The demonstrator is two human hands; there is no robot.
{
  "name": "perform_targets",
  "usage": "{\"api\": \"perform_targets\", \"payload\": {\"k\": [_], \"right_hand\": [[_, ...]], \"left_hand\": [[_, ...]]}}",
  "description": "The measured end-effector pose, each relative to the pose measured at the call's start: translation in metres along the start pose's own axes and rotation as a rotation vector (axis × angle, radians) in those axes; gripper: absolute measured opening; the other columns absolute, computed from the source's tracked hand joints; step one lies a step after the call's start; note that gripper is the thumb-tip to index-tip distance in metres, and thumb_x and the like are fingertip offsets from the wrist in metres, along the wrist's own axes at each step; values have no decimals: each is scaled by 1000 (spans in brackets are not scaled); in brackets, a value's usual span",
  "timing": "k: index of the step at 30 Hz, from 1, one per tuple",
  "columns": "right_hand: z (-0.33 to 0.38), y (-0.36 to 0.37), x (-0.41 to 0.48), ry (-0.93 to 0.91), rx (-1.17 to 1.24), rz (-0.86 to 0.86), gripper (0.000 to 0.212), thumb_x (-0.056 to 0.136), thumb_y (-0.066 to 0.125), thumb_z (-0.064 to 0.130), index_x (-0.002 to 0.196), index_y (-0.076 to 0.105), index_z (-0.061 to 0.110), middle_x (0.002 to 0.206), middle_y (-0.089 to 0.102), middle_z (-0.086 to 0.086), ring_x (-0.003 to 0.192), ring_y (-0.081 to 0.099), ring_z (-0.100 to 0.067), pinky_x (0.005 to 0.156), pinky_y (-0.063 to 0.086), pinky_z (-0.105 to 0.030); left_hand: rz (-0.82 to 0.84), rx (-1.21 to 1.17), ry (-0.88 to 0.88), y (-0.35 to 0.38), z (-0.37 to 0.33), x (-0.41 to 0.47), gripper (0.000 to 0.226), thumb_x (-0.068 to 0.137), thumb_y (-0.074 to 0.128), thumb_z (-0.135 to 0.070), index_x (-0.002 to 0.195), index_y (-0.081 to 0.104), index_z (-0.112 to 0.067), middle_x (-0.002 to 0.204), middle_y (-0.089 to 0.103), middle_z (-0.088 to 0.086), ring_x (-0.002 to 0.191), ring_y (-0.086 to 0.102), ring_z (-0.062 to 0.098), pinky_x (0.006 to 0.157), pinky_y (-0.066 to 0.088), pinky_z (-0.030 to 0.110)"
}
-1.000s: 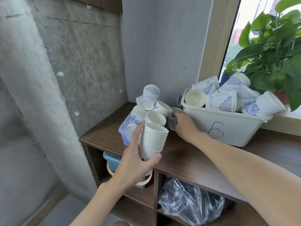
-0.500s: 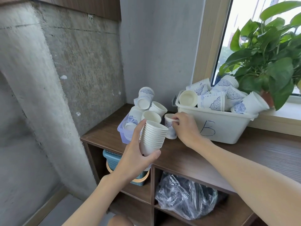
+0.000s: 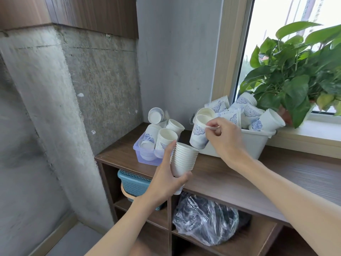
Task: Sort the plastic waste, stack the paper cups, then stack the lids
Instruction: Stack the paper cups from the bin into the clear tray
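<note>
I judge stacking partway: my left hand (image 3: 166,180) wraps the nested stack (image 3: 183,159), my right hand (image 3: 223,137) pinches a cup (image 3: 198,134) at its one o'clock, and many cups (image 3: 267,122) wait in the white bin (image 3: 258,145).

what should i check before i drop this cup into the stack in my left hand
1. Left hand grips the stack: ok, fingers curled round it.
2. Stack mouth faces up and is uncovered: ok.
3. Right hand holds the cup: ok, pinched at the rim.
4. Cup upright and centred over the stack: not ok, it is tilted and sits a little to the right.
5. Cup is a single one, with nothing nested inside: cannot tell.
</note>
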State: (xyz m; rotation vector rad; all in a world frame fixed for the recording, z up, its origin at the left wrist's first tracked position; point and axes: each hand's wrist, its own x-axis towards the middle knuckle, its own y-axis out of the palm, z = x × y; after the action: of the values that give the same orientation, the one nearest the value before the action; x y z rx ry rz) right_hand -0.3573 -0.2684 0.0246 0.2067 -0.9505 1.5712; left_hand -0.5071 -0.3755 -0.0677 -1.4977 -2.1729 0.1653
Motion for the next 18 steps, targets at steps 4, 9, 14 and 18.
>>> {"api": "perform_targets", "payload": {"k": [4,9,14,18], "right_hand": [[13,-7,2,-16,134,4,8,86,65,3,87,68,11,58,53,17,50,53,7,55,37,-6],[19,-3,-2,-8,219,123,18,86,66,6,80,64,23,51,58,16,46,50,0,53,36,-10],[23,-5,-7,-16,221,307,15,90,64,15,78,69,21,63,61,17,52,46,-3,56,43,-22],[24,-7,-6,4,197,275,15,96,57,24,93,70,19,56,53,27,55,37,-4,55,32,-13]], "left_hand": [[-4,-27,-1,0,-3,3,96,79,78,-26,145,18,-59,144,52,-9,120,60,11,104,50,43],[-8,-36,22,-2,-8,8,97,81,78,-18,147,16,-55,143,52,-12,118,59,4,99,53,31],[-48,-54,55,-7,-19,11,98,79,79,-18,143,17,-61,136,56,-10,114,62,13,95,56,42],[-67,-53,79,-10,-25,11,101,77,80,-22,145,17,-61,141,53,-2,120,59,21,97,54,51]]}}
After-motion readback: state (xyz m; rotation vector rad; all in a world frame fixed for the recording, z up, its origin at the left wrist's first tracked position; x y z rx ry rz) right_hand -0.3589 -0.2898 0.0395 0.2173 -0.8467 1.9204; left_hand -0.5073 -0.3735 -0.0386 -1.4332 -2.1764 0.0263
